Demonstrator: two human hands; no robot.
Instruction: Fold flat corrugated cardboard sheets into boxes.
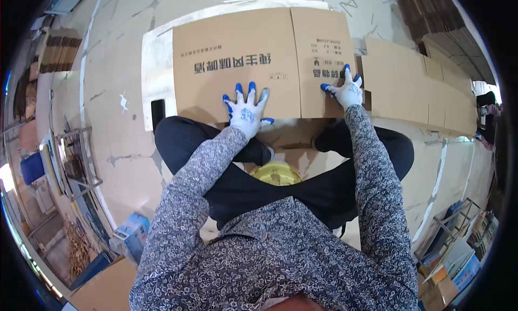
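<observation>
A flattened brown cardboard box (232, 36) with dark print, upside down from my side, lies in front of me. An upright crease divides its wide left panel from the narrower right one. My left hand (246, 112), in a white glove with blue fingertips, rests with spread fingers on the wide panel near its close edge. Gloved the same way, my right hand (347, 91) is spread at the lower right of the narrow panel, fingers apart. Neither hand grips anything. Under the box, a pale board (156, 68) shows along the left and far sides.
Another flat cardboard piece (399, 79) lies to the right. A black flat object (157, 114) sits by the board's left edge. Below my legs is a yellow round seat (276, 173). Cardboard stacks (431, 11) stand far right; a metal frame (81, 154) is at left.
</observation>
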